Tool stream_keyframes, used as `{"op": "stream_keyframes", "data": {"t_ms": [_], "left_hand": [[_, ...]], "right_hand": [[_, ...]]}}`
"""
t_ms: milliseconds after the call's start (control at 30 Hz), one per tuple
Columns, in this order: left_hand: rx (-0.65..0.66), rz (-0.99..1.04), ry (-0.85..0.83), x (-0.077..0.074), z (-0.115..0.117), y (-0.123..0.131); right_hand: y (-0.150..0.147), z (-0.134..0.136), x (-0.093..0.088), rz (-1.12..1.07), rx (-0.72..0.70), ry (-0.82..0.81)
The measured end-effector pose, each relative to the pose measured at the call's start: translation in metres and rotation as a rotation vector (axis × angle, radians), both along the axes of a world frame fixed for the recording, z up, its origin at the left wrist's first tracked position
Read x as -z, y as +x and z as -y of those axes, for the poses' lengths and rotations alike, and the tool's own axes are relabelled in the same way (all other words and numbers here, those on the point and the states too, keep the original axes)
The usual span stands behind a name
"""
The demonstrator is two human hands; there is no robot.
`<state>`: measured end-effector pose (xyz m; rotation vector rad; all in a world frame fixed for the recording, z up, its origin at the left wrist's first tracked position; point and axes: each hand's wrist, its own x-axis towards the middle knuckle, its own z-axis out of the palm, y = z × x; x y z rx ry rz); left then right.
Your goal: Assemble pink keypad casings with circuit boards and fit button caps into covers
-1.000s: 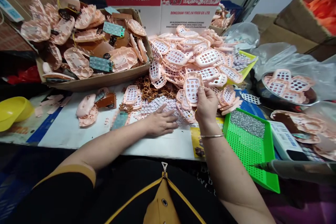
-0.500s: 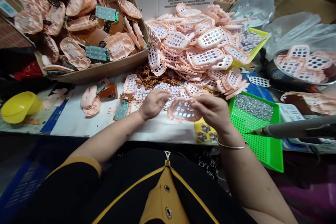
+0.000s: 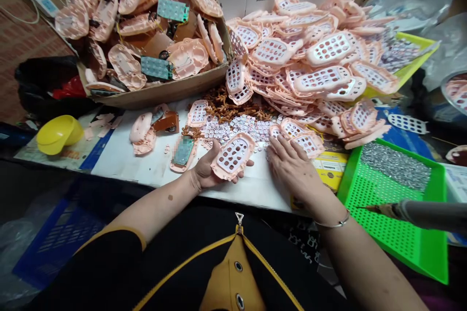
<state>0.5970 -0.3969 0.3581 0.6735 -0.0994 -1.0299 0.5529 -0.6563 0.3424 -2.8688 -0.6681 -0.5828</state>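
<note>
In my left hand (image 3: 206, 170) rests a pink plastic phone-shaped shell (image 3: 234, 154), tilted, with its white perforated keypad panel facing up. The thumb is on its upper left side and fingertips show beyond its right edge. My right hand (image 3: 294, 170) lies palm down on the white work surface (image 3: 251, 187), fingers stretched forward; what is under the palm is hidden. Its fingertips are beside several similar shells (image 3: 308, 145) and small white printed keys (image 3: 251, 127). Left of my left hand lies a shell with a green circuit board (image 3: 183, 150).
A cardboard box (image 3: 164, 88) of assembled shells stands back left, beside a big pile of perforated shells (image 3: 330, 48). Brown rubbery parts (image 3: 219, 107) lie before them. A green tray (image 3: 386, 223) of screws (image 3: 396, 165) is at right, with a screwdriver (image 3: 419, 214) above it. A yellow bowl (image 3: 58, 133) stands left.
The shell has passed from my right hand to my left. My right hand has come down flat onto the work surface. The view has shifted to the left.
</note>
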Motion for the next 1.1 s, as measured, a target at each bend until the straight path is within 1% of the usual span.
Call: {"op": "stream_keyframes", "data": {"t_ms": [67,133,167,233,267,300,333,400,467,500,533,567,633,700,733,800,867,933,1000,1033,1100], "left_hand": [[-0.017,-0.041,-0.004,0.002,0.001,0.001],[-0.025,-0.085,0.000,0.003,0.003,0.000],[-0.029,-0.094,0.006,0.003,0.004,0.000],[-0.045,-0.076,0.020,0.001,0.003,-0.001],[-0.053,-0.056,0.029,0.001,0.002,-0.001],[-0.062,-0.036,0.040,0.000,0.001,-0.001],[-0.068,-0.019,0.054,-0.001,0.000,-0.002],[-0.069,0.008,0.081,-0.003,-0.001,-0.004],[-0.066,0.043,0.104,-0.004,0.000,-0.007],[-0.063,0.062,0.119,-0.005,0.002,-0.008],[-0.059,0.080,0.138,-0.006,0.003,-0.010],[-0.056,0.098,0.161,-0.006,0.005,-0.012],[-0.053,0.136,0.216,-0.008,0.008,-0.015],[-0.050,0.178,0.246,-0.010,0.010,-0.017],[-0.041,0.201,0.241,-0.012,0.009,-0.018],[0.005,0.256,0.203,-0.015,0.006,-0.019],[0.083,0.326,0.165,-0.018,0.002,-0.021],[0.129,0.420,0.179,-0.018,-0.002,-0.021],[0.107,0.538,0.276,-0.016,-0.003,-0.021],[0.072,0.582,0.338,-0.015,-0.003,-0.021],[-0.028,0.602,0.413,-0.015,-0.003,-0.019]], "right_hand": [[-0.002,0.002,0.009,0.011,0.014,-0.110],[0.000,0.002,0.011,0.028,0.007,-0.104],[0.002,0.002,0.011,0.041,0.023,-0.056],[0.007,0.002,0.007,0.095,0.093,0.136],[0.009,0.002,0.005,0.126,0.142,0.281],[0.011,0.002,0.003,0.147,0.195,0.460],[0.013,0.001,0.000,0.152,0.250,0.677],[0.016,-0.004,-0.006,0.063,0.342,1.195],[0.017,-0.014,-0.012,-0.167,0.374,1.696],[0.016,-0.020,-0.015,-0.306,0.361,1.887],[0.015,-0.027,-0.018,-0.438,0.330,2.022],[0.012,-0.034,-0.020,-0.548,0.288,2.105],[0.006,-0.050,-0.023,-0.698,0.170,2.165],[0.000,-0.065,-0.023,-0.782,0.060,2.160],[-0.003,-0.071,-0.022,-0.813,0.031,2.154],[-0.006,-0.081,-0.021,-0.854,0.027,2.145],[-0.007,-0.086,-0.021,-0.870,0.057,2.144],[-0.008,-0.089,-0.022,-0.862,0.082,2.159],[-0.009,-0.091,-0.026,-0.848,0.082,2.184],[-0.011,-0.092,-0.028,-0.849,0.069,2.190],[-0.013,-0.093,-0.032,-0.878,0.030,2.177]]}}
